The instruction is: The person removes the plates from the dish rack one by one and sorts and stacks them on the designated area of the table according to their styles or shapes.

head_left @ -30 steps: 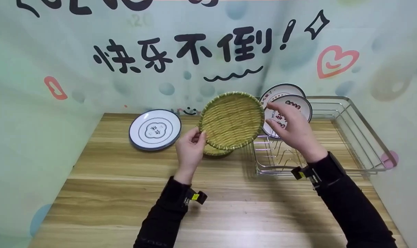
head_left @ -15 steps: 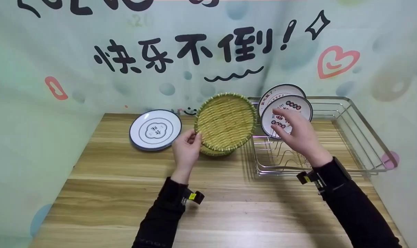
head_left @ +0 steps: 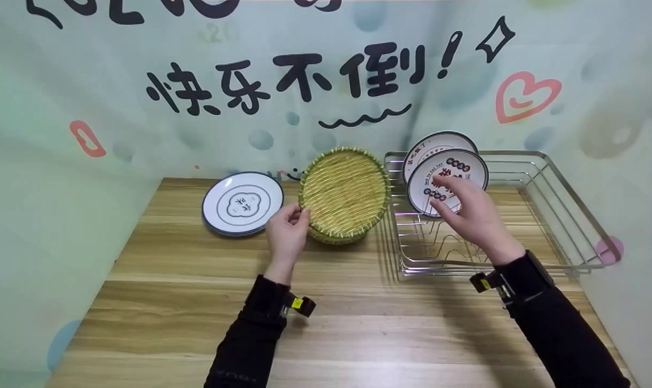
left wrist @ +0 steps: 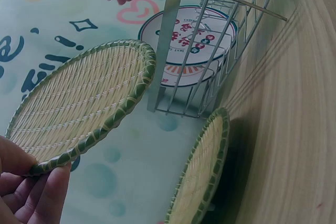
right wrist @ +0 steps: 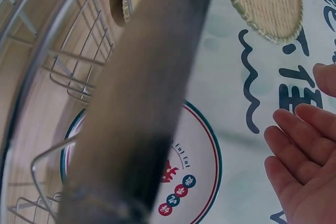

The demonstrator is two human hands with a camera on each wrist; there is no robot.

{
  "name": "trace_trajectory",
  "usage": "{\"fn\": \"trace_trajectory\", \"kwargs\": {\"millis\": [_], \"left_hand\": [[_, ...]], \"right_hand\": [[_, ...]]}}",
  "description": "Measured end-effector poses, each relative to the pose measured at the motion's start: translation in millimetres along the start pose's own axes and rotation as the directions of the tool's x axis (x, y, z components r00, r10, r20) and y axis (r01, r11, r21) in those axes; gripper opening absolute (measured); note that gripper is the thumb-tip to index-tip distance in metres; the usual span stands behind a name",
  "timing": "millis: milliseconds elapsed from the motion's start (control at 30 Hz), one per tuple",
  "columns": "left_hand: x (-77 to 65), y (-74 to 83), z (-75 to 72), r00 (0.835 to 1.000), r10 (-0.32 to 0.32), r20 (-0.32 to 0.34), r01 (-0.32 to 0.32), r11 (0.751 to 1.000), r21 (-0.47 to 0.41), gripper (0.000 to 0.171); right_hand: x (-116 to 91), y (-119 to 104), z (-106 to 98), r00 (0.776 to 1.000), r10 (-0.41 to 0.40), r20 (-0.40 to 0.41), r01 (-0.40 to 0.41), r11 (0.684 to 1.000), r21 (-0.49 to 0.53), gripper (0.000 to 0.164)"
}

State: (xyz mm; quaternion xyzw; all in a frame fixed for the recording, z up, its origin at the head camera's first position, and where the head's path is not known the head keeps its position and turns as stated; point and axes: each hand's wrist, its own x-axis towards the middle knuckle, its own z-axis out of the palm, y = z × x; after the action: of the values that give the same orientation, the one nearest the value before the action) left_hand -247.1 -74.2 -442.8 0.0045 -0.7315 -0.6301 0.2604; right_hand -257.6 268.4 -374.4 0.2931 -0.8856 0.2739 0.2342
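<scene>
My left hand [head_left: 285, 234] pinches the left edge of a round woven bamboo tray [head_left: 345, 194] between thumb and fingers. In the left wrist view this tray [left wrist: 86, 98] is raised, with a gap to a second woven tray [left wrist: 202, 166] sitting on the table. From the head, the raised tray covers most of the lower one. My right hand [head_left: 474, 223] holds nothing; its fingers are loosely bent, thumb apart, over the wire dish rack [head_left: 579, 205]. It overlaps the front printed plate [head_left: 423, 168] in the head view. Behind that plate, another plate [head_left: 431, 141] also leans upright in the rack.
Left of the trays, a small stack of blue-rimmed white plates [head_left: 245, 178] lies on the wooden table [head_left: 196, 302]. A printed cloth backdrop [head_left: 283, 32] rises behind the table. The rack's near side runs close beside the trays on their right.
My left hand has moved left and slightly down with the raised tray, which now lines up over the lower one. My right hand has drawn away to the right, further from the tray.
</scene>
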Motion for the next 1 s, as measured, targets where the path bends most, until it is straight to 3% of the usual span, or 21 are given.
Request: {"fn": "trace_trajectory", "kwargs": {"millis": [267,567,1000], "left_hand": [[3.3,-10.1,0.4,0.993,-0.12,0.014,0.12,0.991,-0.059,0.01],[6.8,-23.1,3.2,0.987,-0.159,0.004,0.159,0.986,-0.043,0.007],[10.1,-34.2,4.5,0.957,-0.291,0.012,0.291,0.957,0.003,0.012]], "right_hand": [[-5.4,7.9,-2.2,0.999,0.042,0.022,-0.041,0.998,-0.038,0.047],[-9.7,15.7,-5.9,0.995,0.093,0.033,-0.091,0.994,-0.052,0.047],[-19.5,30.5,-14.3,0.987,0.153,0.036,-0.15,0.985,-0.083,0.045]]}}
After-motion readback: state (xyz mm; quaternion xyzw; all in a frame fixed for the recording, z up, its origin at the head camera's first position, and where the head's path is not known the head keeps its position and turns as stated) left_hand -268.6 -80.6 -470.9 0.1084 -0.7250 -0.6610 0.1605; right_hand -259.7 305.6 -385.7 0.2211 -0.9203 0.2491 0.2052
